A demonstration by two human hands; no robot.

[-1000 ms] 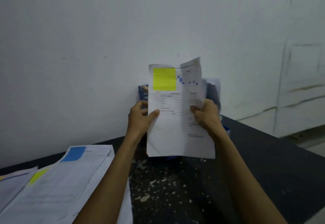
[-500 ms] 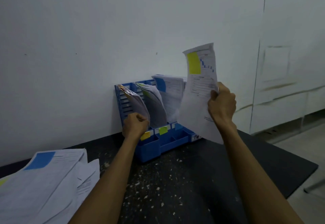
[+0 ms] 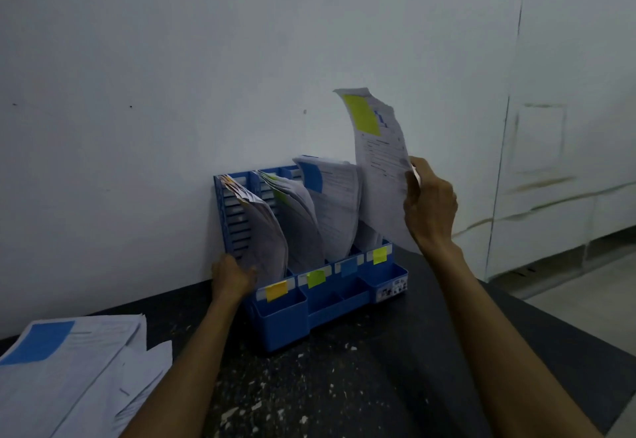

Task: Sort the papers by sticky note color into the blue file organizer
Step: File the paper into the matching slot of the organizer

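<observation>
The blue file organizer point(image 3: 320, 303) stands against the wall, its slots holding curved stacks of papers. Labels on its front run orange-yellow, green, blue, yellow from left to right. My right hand point(image 3: 430, 203) grips a sheet with a yellow sticky note point(image 3: 375, 148), held upright above the organizer's rightmost slot. My left hand point(image 3: 232, 277) holds the organizer's lower left side by the first slot. A pile of loose papers point(image 3: 75, 368), topped by a sheet with a blue sticky note, lies at the lower left.
The dark speckled tabletop point(image 3: 344, 386) runs to an edge at the right, with floor beyond. A white wall point(image 3: 206, 59) rises directly behind the organizer.
My left hand let go of the yellow-note sheet and went down to the organizer's left side. My right hand carried the sheet right, over the last slot. The view moved closer.
</observation>
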